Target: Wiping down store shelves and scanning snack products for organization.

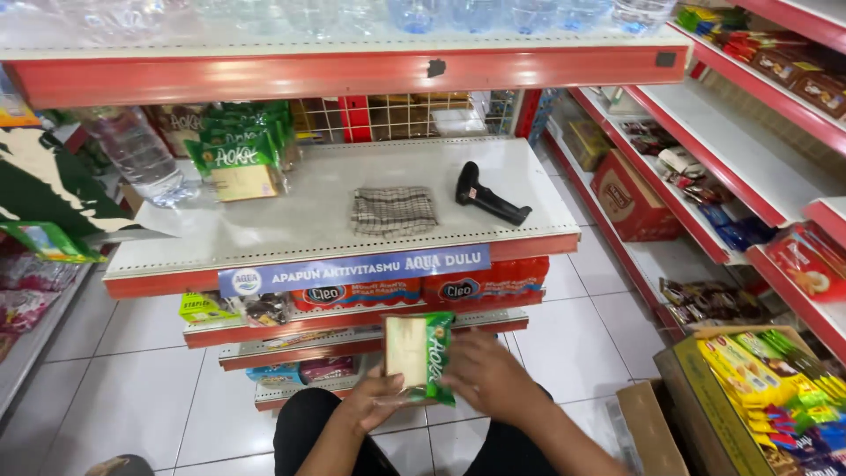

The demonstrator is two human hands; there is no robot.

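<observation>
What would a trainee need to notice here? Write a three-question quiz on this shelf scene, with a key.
1. True or false: the checked cloth lies on the same shelf as the black scanner.
2. What do the left hand and right hand hold between them?
A. a water bottle
B. a green snack packet
C. a red box
3. On which end of that shelf does the stack of matching green packets stand?

Key: 1 true; 2 B; 3 the left end, near the water bottle.

water bottles (423, 13) cut off by top edge, cardboard box (705, 423) cropped at bottom right
</observation>
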